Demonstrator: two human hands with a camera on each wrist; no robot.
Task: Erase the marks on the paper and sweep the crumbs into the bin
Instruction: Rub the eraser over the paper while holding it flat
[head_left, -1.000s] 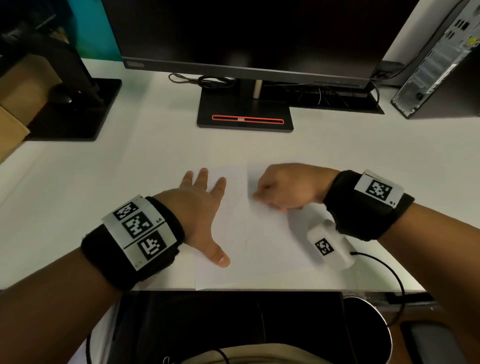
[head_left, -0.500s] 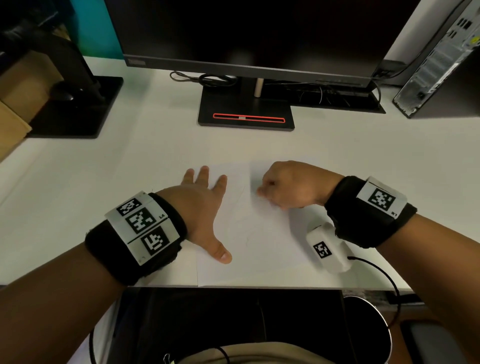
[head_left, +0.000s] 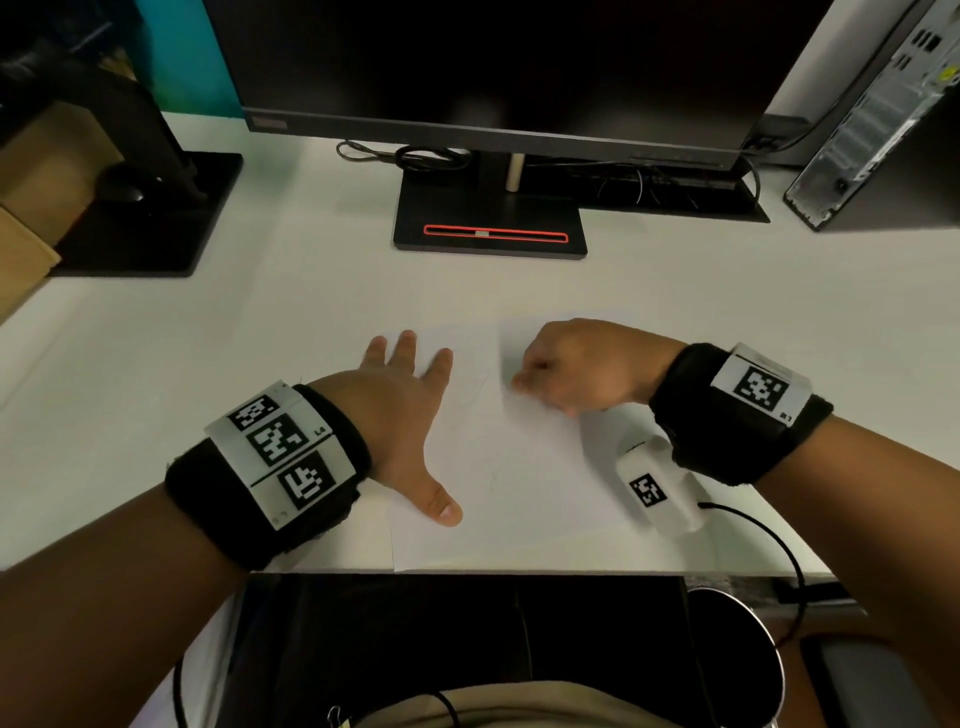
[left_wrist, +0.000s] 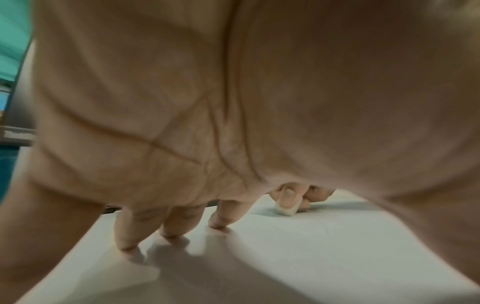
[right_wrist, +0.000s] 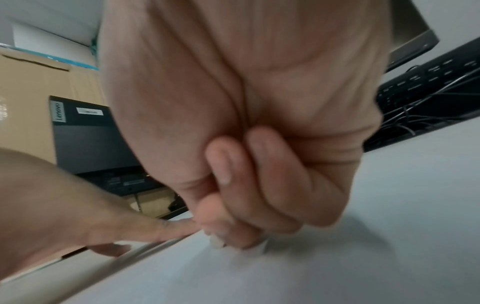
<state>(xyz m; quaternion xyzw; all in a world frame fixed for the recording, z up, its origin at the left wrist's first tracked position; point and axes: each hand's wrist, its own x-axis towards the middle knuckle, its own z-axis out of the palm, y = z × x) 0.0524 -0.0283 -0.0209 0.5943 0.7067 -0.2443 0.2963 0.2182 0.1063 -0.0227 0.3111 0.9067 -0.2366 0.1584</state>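
Note:
A white sheet of paper (head_left: 519, 483) lies on the white desk near its front edge, with faint pencil marks (head_left: 491, 480) near its middle. My left hand (head_left: 405, 410) lies flat on the sheet's left part, fingers spread, thumb toward me. My right hand (head_left: 582, 369) is curled and pinches a small white eraser (left_wrist: 285, 208), whose tip touches the paper's upper middle. In the right wrist view the eraser (right_wrist: 217, 242) peeks out below the fingertips. A round metal bin (head_left: 737, 654) stands below the desk edge at the lower right.
A monitor on a black stand (head_left: 491, 228) rises behind the paper. A second black stand (head_left: 145, 218) and cardboard boxes are at the far left, a computer tower (head_left: 872, 114) at the far right. A cable (head_left: 769, 540) runs from my right wrist over the desk edge.
My right hand with the eraser has shifted slightly up and back across the paper's upper middle. The left hand stays flat in the same place.

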